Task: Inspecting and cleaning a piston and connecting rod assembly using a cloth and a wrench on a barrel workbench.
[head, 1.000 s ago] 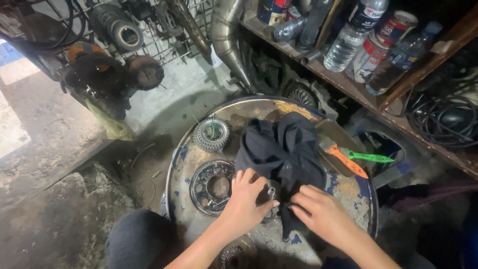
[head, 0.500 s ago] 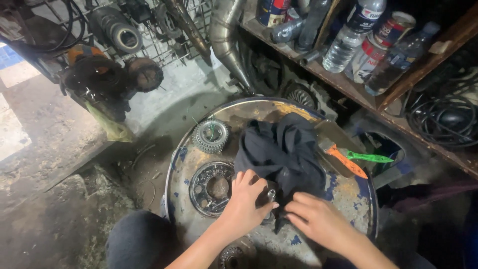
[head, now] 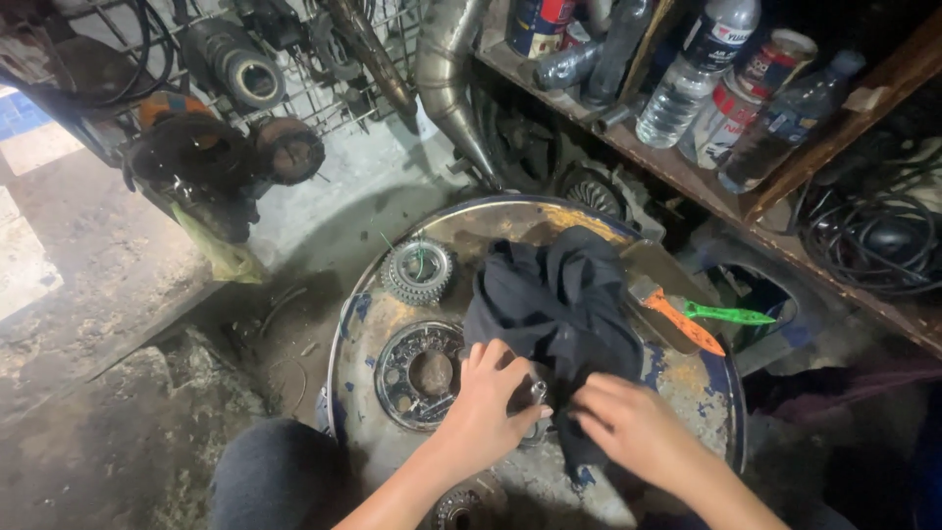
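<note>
A black rag point(head: 559, 299) lies bunched on the top of a rusty metal drum point(head: 677, 388). My left hand point(head: 486, 402) grips a small shiny metal part point(head: 538, 393) at the rag's near edge. My right hand point(head: 628, 427) pinches the lower end of the rag right beside that part. Left of my hands a round metal clutch plate point(head: 417, 373) lies flat on the drum. A toothed gear point(head: 417, 270) sits farther back on the drum.
An orange-handled tool point(head: 677, 319) and a green-handled tool point(head: 731, 314) lie at the drum's right side. A wooden shelf point(head: 775, 201) with bottles and cans runs at the upper right. Engine parts point(head: 211, 167) and an exhaust pipe point(head: 446, 79) stand behind. My knee point(head: 280, 476) is at the lower left.
My hands have drawn closer together at the rag's near edge. The small metal part now shows between them. The rag's lower end has been pulled towards me.
</note>
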